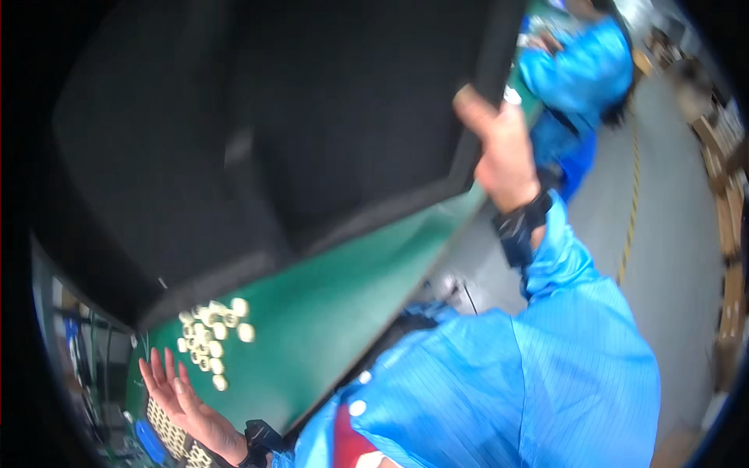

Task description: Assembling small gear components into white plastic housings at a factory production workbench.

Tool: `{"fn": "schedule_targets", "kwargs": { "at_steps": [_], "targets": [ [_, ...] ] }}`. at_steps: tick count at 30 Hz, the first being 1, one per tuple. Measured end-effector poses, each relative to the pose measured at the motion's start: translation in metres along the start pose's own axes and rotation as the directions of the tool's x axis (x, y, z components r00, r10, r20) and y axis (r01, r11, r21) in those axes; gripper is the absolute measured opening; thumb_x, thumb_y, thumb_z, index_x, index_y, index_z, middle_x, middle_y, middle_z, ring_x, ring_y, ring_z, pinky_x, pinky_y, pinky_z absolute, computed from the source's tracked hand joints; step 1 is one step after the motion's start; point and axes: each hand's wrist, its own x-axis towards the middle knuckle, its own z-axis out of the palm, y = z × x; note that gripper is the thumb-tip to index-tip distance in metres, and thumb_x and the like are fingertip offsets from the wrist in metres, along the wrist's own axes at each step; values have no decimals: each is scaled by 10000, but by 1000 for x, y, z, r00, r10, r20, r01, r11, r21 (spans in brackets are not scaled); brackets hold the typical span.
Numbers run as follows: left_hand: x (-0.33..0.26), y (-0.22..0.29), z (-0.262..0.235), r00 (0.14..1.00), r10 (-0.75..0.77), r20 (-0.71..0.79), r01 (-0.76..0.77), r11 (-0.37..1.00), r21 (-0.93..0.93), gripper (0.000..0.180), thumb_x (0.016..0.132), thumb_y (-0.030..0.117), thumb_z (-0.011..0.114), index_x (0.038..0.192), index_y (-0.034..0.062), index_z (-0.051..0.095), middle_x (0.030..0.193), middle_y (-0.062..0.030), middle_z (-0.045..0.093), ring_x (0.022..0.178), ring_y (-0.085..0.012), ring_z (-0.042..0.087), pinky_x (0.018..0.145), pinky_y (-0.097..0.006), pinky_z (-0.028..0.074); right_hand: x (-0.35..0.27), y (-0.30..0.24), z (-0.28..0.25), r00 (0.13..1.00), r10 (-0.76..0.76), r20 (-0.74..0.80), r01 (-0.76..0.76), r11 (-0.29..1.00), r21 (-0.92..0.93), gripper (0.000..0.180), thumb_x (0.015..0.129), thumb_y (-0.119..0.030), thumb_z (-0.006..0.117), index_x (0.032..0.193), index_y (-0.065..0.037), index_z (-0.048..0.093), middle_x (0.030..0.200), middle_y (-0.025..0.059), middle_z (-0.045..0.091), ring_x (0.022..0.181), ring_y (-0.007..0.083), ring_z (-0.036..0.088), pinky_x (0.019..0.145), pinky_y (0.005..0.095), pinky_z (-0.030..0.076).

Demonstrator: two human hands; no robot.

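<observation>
Right hand (509,160) clasps the black box (367,101) at its right rim, thumb over the edge.
It hides the green bench's (335,312) far edge; left hand (187,407), fingers spread, is near cream round pieces (217,331) toward the bench's left end.

A co-worker in a blue coat (581,70) was at the long green table (335,312), scattered with small round cream pieces (217,331), inside what appeared to be a factory workshop, its grey floor (585,249) marked by a yellow-striped line (630,203) beside brown boxes (732,292).
</observation>
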Motion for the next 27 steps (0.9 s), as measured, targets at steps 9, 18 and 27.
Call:
{"fn": "schedule_targets", "kwargs": {
  "at_steps": [9, 18, 27],
  "targets": [
    [-31, 3, 33, 976, -193, 103, 194, 981, -8, 388, 951, 106, 498, 1309, -38, 468, 1255, -150, 554, 1128, -214, 566, 1008, -328, 397, -190, -16, -414, 397, -300, -867, -560, 669, -488, 593, 808, -408, 723, 1145, 68, 610, 806, 91, 642, 579, 193, 458, 557, 368, 443],
    [-65, -29, 13, 981, -181, 74, 143, 923, 356, 367, 844, 28, 587, 1207, -17, 554, 1122, -129, 600, 1085, -229, 563, 955, -347, 425, -261, 133, -479, 519, -168, -838, -716, 450, -534, 587, 779, -544, 661, 810, 42, 675, 720, 149, 653, 671, 247, 591, 645, 407, 497],
    [-71, -28, 53, 962, -143, 231, -6, 838, 546, 384, 797, 44, 623, 1173, 2, 556, 1159, -171, 581, 1093, -334, 566, 938, -365, 450, -142, 252, -441, 751, 628, -204, -511, 357, -782, 399, 857, -377, 624, 1021, -14, 645, 811, 125, 662, 728, 221, 625, 635, 383, 536]
  ]
}}
